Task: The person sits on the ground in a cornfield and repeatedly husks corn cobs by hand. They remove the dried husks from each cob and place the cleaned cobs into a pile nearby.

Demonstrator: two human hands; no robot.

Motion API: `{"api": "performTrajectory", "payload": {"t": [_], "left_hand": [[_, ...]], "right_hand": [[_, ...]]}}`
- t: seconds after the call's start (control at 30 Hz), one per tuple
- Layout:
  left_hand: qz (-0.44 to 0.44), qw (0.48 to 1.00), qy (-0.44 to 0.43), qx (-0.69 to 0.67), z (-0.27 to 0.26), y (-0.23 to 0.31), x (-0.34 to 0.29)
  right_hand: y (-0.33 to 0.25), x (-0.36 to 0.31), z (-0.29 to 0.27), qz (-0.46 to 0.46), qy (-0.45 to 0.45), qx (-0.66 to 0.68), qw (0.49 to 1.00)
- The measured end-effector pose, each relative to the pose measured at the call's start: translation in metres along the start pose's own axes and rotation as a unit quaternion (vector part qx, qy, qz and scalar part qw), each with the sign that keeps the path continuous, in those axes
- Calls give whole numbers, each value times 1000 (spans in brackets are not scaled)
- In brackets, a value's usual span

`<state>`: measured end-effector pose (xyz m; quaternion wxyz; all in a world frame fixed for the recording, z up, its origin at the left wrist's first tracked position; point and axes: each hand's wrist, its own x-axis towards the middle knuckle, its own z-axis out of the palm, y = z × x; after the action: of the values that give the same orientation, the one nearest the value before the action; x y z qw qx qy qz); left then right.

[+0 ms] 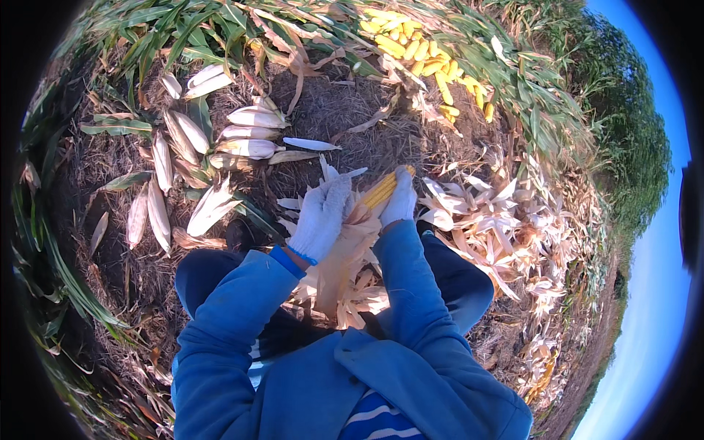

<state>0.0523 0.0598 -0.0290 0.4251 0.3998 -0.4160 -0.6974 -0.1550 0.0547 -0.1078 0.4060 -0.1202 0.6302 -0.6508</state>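
Between my two white-gloved hands is an ear of corn (378, 193), tilted, with its yellow kernels bare toward the tip. Its pale husk (343, 257) is peeled down and hangs toward my lap. My right hand (400, 201) is closed round the bare upper part of the ear. My left hand (323, 214) is closed at the husk by the ear's lower end; its fingertips are partly hidden. Loose husk leaves (359, 297) lie below, between my legs.
Several unhusked ears (251, 132) lie on the dry ground at the left. Bare yellow cobs (414, 48) are heaped at the far right of centre. A pile of stripped husks (506, 220) spreads to my right. Green corn stalks (183, 26) border the far and left sides.
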Motion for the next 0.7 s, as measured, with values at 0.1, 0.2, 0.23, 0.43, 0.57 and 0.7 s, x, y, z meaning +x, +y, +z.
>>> {"api": "performTrajectory", "payload": {"t": [0.1,0.2,0.23,0.43,0.57,0.7], "left_hand": [[-5,999,-26,25,-15,9,-25],[-17,998,-51,-17,-30,10,-44],[-57,996,-68,-6,-33,6,-47],[-45,965,-112,234,-37,-31,-24],[-129,896,-263,334,-33,-50,-9],[-121,896,-270,332,-26,-49,-8]], "right_hand": [[-28,17,-15,-2,29,35,999],[-55,26,-31,44,102,144,983],[-60,28,-35,35,95,134,986],[-73,28,-26,-22,19,58,998],[-89,13,6,-148,-61,39,986],[-116,-14,14,-146,-162,1,976]]}}
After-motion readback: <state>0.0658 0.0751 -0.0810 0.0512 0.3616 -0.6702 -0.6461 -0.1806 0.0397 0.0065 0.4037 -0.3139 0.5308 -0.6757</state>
